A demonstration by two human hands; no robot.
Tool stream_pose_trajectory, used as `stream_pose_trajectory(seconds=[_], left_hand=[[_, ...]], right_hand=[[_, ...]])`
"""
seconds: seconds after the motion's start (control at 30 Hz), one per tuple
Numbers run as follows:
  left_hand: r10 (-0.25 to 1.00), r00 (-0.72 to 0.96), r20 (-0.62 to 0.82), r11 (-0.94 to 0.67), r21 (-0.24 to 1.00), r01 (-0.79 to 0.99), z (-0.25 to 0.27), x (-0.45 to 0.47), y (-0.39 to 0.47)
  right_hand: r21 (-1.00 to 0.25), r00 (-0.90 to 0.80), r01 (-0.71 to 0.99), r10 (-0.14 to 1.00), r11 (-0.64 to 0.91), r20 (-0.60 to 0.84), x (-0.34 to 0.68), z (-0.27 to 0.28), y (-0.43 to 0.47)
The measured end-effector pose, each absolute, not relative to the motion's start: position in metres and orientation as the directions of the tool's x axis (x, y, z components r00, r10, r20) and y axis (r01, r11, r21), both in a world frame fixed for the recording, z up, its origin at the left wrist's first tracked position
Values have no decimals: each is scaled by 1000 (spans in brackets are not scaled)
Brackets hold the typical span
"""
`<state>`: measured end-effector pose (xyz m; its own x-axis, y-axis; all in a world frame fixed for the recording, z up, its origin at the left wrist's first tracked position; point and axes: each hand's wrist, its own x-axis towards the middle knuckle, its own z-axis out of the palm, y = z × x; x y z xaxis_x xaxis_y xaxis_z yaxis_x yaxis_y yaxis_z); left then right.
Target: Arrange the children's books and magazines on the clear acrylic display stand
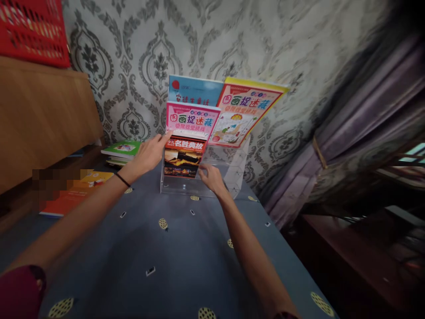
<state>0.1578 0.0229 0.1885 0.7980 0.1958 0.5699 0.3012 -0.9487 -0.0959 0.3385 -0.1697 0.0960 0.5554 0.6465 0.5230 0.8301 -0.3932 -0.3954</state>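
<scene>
A clear acrylic book rack [237,170] stands on the table against the wall. In its front tier, on the left, a small red and black book [184,156] stands upright. My left hand [151,153] holds this book at its upper left edge, the forefinger reaching its top. At the lower right edge my right hand [211,178] grips it with curled fingers. Behind it stands a pink picture book [192,118], and farther back a blue book [195,91]. A yellow-edged picture book [245,113] leans to the right in the rack.
Several stacked books, a green one [122,148] on top, lie left of the rack. Nearer lies an orange book [79,192]. A wooden cabinet [46,110] with a red basket [33,33] stands at left. A tied curtain [308,155] hangs beyond the right edge of the blue tablecloth [182,248].
</scene>
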Motion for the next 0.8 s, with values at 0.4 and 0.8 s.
stream_pose_trajectory(seconds=[0.4, 0.8], left_hand=[[147, 774, 616, -982, -2, 188, 192, 159, 33], [335, 773, 538, -931, 313, 185, 157, 176, 41]], right_hand=[[-597, 634, 766, 432, -239, 642, 330, 139, -141], [-545, 702, 713, 450, -441, 552, 325, 122, -140]])
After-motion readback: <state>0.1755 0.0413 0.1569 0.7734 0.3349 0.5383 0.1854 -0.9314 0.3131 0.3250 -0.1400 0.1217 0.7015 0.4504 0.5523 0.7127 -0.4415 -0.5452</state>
